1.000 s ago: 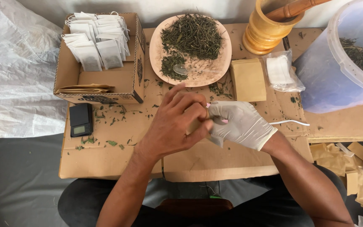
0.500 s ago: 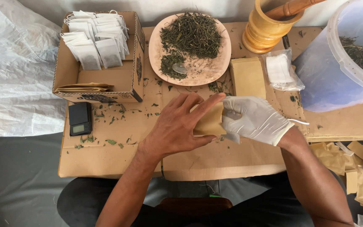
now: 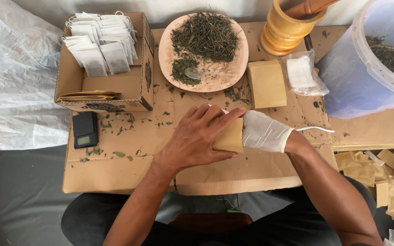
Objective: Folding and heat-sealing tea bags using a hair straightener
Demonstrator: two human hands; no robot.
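From the head view I see my bare left hand (image 3: pixel 197 141) curled over a small brown paper pouch (image 3: pixel 229 135) on the cardboard work surface (image 3: pixel 251 171), pinning it steady, while my gloved right hand (image 3: pixel 263 132) closes on its far edge, wrist bent inward.

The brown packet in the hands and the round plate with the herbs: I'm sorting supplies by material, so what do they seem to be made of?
The brown packet looks like kraft paper: matte tan, flat, with sharp creased edges, held between the left hand and the gloved right hand. The round plate looks like unglazed clay or pale wood: dull pinkish-tan, no shine; which of the two, I cannot tell.
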